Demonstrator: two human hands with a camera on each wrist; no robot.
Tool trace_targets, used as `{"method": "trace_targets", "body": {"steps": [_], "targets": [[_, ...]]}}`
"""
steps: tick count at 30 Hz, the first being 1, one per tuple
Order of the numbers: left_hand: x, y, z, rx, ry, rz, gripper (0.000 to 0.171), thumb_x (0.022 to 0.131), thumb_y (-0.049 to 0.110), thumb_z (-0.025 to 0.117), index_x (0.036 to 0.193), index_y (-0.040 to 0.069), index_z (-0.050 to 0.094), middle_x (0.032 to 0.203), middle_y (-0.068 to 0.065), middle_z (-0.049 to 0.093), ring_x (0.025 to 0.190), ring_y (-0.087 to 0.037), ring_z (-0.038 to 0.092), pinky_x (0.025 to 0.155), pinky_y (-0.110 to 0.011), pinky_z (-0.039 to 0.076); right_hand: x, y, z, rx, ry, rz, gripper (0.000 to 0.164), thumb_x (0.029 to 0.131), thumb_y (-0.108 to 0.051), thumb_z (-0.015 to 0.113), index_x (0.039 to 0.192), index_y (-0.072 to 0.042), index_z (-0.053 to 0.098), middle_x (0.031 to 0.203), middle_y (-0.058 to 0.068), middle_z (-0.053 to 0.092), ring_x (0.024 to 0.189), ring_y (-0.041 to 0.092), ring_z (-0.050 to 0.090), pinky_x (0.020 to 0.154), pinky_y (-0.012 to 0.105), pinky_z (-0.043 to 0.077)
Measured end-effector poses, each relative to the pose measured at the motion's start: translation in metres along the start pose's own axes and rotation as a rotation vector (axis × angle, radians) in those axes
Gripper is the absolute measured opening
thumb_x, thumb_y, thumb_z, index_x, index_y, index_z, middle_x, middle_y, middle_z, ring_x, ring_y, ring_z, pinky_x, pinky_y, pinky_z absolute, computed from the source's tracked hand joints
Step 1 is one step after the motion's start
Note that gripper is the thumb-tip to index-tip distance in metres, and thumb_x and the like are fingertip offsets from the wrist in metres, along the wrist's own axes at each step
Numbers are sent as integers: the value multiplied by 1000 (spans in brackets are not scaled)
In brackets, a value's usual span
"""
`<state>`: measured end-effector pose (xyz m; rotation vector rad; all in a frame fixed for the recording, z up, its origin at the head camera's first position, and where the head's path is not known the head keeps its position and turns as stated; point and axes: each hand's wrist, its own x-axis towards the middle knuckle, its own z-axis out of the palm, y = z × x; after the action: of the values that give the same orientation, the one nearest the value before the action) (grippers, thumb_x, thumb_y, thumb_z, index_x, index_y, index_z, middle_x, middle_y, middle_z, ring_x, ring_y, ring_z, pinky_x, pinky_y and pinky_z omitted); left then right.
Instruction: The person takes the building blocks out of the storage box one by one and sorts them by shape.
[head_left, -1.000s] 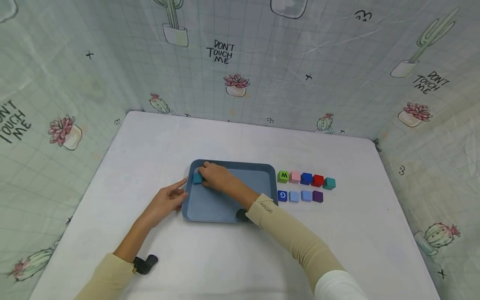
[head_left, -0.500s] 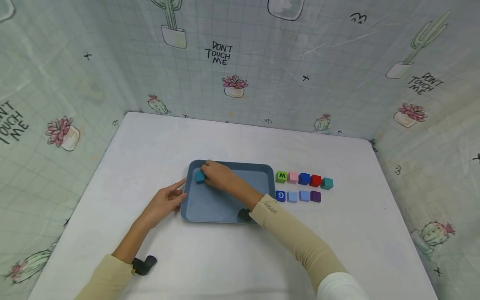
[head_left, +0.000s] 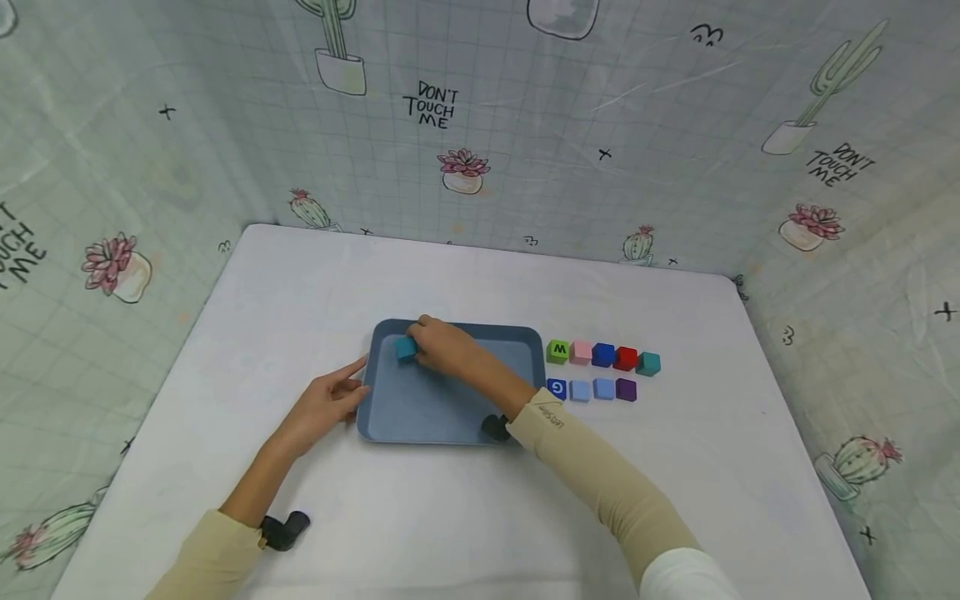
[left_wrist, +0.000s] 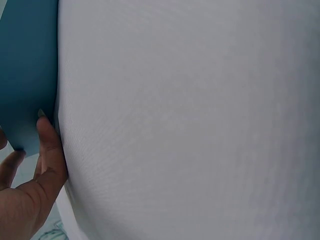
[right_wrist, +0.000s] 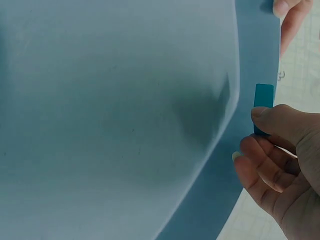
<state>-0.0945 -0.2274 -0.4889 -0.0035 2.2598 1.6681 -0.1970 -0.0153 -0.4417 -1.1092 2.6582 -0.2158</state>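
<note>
A blue-grey tray point(head_left: 438, 425) lies on the white table. Over its far left part, my right hand point(head_left: 447, 350) pinches a teal cube point(head_left: 406, 349) between thumb and fingers. In the right wrist view the teal cube point(right_wrist: 264, 95) overlaps the tray's rim, with my thumb across it and the other fingers curled below. My left hand point(head_left: 330, 402) rests against the tray's left side, index finger stretched along the rim and thumb lower down. The left wrist view shows the left thumb point(left_wrist: 50, 145) at the tray's blue outer wall point(left_wrist: 30, 65).
Right of the tray stand two rows of coloured cubes. The far row includes a green cube marked W point(head_left: 557, 351) and a red cube point(head_left: 626, 358); the near row includes a blue cube marked G point(head_left: 557, 388) and a purple cube point(head_left: 626, 389). Cactus-print cloth point(head_left: 525, 167) surrounds the table.
My right hand has moved the teal cube a little to the right and away from the tray's left rim. My left hand has stayed at the tray's side.
</note>
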Motion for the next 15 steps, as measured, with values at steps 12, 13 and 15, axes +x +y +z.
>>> {"method": "trace_targets", "body": {"steps": [12, 13, 15], "targets": [[0, -1, 0, 9, 5, 2, 59, 96, 18, 58, 148, 11, 32, 120, -26, 49, 99, -31, 59, 71, -30, 54, -13, 13, -6, 15, 51, -8, 41, 90, -13, 64, 128, 0, 53, 116, 12, 54, 106, 18, 54, 89, 25, 46], [0, 0, 0, 12, 5, 1, 59, 96, 18, 58, 148, 11, 32, 120, -26, 49, 99, -31, 59, 71, -30, 54, -14, 13, -6, 15, 55, -5, 42, 90, -13, 65, 128, 0, 53, 116, 12, 54, 107, 18, 54, 89, 25, 45], [-1, 1, 0, 16, 7, -2, 58, 96, 17, 57, 148, 11, 32, 120, -26, 49, 99, -31, 59, 71, -30, 54, -17, 14, -8, 21, 61, -4, 42, 90, -13, 65, 128, 1, 53, 117, 12, 54, 107, 19, 54, 90, 25, 45]]}}
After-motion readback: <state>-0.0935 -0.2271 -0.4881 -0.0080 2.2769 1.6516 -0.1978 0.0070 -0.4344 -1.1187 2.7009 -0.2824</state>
